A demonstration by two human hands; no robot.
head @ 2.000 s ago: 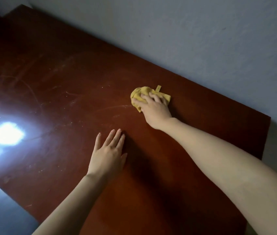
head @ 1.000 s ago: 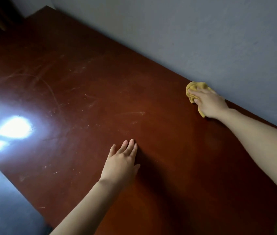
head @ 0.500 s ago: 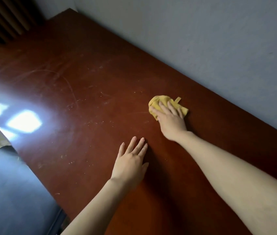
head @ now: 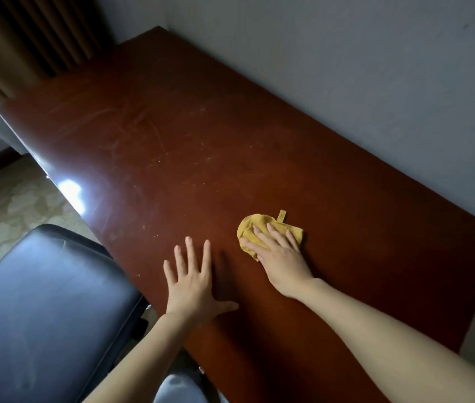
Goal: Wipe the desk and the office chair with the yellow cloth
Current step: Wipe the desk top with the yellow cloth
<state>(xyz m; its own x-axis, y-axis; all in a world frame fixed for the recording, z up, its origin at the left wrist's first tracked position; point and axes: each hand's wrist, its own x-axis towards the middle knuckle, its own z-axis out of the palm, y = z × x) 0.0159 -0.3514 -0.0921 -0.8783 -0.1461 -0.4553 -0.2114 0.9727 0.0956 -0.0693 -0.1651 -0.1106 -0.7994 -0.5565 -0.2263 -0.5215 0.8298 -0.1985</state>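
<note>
A dark red-brown desk [head: 172, 146] runs along the wall, its top marked with smears and specks. The bunched yellow cloth [head: 252, 231] lies on it near the front right, a small tag sticking up at its far side. My right hand [head: 279, 257] presses flat on the cloth with straight fingers. My left hand [head: 192, 279] rests flat on the desk with fingers spread, a hand's width left of the cloth. The office chair's black leather seat [head: 44, 309] sits at the lower left, beside the desk's front edge.
A grey wall [head: 346, 68] borders the desk's far side. Brown curtains [head: 27, 36] hang at the upper left beyond the desk's end. Patterned pale floor [head: 3, 205] shows left of the chair. A bright glare [head: 70, 190] lies on the desk's front edge.
My right hand swept the cloth out to the wall, then back toward me beside my left hand. The view swung left, bringing the chair and curtains in. My left hand's fingers have spread.
</note>
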